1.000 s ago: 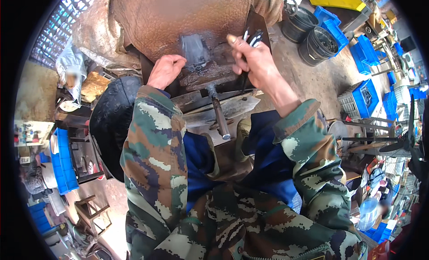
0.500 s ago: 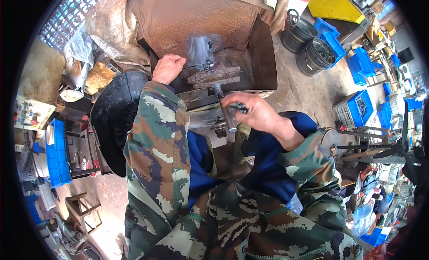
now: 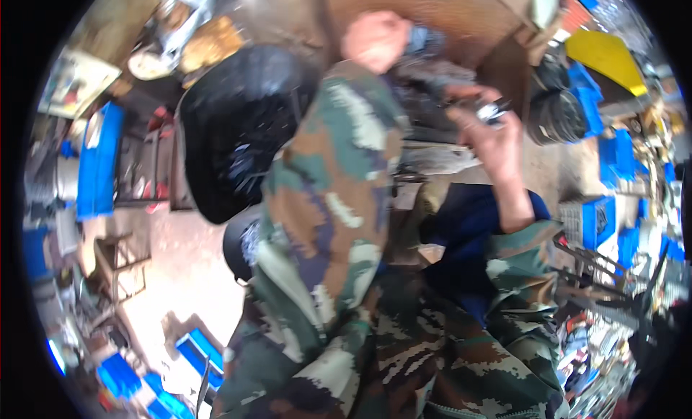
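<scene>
My left hand (image 3: 376, 41) reaches to the far side of a dark metal box-like trough (image 3: 504, 77). It is smeared by motion, so its fingers cannot be made out. My right hand (image 3: 497, 138) is at the trough's near right side, fingers curled round a small dark metal part (image 3: 493, 112) with a bright glint. Between the hands lies a rough dark block (image 3: 436, 74), partly hidden and blurred. A bluish-grey patch (image 3: 425, 41) shows beside my left hand. Left of my left forearm stands a black tub (image 3: 241, 131) with dark, shiny bits inside.
A blue crate (image 3: 99, 159) stands on a frame at the left, with a wooden stool (image 3: 122, 264) below it. Black buckets (image 3: 559, 118), blue bins (image 3: 616, 158) and a yellow panel (image 3: 604, 61) stand at the right. A brown sheet (image 3: 425, 12) hangs behind the trough.
The view has swung left, so the trough and both hands sit farther right and higher. More of the black tub shows. The metal rod below the block is now out of sight.
</scene>
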Available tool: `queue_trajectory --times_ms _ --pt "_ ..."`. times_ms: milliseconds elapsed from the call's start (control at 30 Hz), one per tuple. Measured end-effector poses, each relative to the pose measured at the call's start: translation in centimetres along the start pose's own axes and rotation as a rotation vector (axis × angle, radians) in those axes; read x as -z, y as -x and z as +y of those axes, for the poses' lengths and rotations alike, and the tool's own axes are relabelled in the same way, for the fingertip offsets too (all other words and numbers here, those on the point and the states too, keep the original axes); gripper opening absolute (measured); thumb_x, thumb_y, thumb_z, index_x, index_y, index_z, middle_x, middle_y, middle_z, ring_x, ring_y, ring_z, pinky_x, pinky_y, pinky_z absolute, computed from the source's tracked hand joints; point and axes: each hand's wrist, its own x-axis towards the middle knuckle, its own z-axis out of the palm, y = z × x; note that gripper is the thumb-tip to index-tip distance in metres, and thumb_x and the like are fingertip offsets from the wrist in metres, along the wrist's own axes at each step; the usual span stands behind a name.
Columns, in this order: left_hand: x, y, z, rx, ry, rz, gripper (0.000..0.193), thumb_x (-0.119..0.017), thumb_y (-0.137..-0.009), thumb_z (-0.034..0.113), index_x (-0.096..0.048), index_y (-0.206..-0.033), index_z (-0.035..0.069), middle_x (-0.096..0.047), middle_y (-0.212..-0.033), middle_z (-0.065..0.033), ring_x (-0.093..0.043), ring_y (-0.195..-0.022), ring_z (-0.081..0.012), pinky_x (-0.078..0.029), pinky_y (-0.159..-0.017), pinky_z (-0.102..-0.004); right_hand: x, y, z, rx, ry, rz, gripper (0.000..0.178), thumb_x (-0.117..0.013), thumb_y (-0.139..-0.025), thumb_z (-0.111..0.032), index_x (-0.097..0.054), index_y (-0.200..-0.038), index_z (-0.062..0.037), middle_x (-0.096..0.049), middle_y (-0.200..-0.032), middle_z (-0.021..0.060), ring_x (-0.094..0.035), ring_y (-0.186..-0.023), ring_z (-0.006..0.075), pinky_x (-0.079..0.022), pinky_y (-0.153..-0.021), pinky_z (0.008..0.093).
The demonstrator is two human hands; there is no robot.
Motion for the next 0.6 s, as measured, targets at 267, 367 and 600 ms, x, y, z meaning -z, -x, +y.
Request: queue_trajectory --times_ms 267,367,600 --pt "-2.1 -0.7 6.4 0.278 0.027 0.242 0.017 -0.069 -0.074 0.028 -0.076 -0.074 0.013 -0.067 -0.092 -0.0191 -0.065 -0.092 -0.0377 -0.051 -0.084 -0.0487 0.9 -12.5 1.3 0.018 -0.082 0.142 0.021 -0.079 -0.085 -0.021 -0.063 -0.083 -0.0078 -0.050 -0.059 -0.0036 -0.042 -0.047 0.0064 -0.041 -0.044 0.0254" --pt "-1.9 -0.8 6.7 0.265 0.092 0.312 0.015 -0.069 -0.073 0.024 -0.075 -0.072 0.010 -0.066 -0.090 -0.0201 -0.064 -0.089 -0.0387 -0.051 -0.080 -0.0500 -0.6 -15.7 0.8 0.039 -0.101 0.152 0.019 -0.074 -0.090 -0.021 -0.069 -0.087 -0.0034 -0.047 -0.056 -0.0031 -0.042 -0.047 0.0085 -0.041 -0.047 0.0263" --pt "-3.6 -1.0 7.4 0.286 0.200 0.294 0.014 -0.069 -0.073 0.020 -0.072 -0.069 0.007 -0.064 -0.091 -0.0205 -0.061 -0.093 -0.0368 -0.046 -0.084 -0.0473 -0.3 -20.9 2.2 0.077 -0.097 0.123 0.019 -0.066 -0.095 -0.019 -0.070 -0.097 -0.0002 -0.046 -0.055 -0.0033 -0.041 -0.047 0.0088 -0.038 -0.049 0.0259"
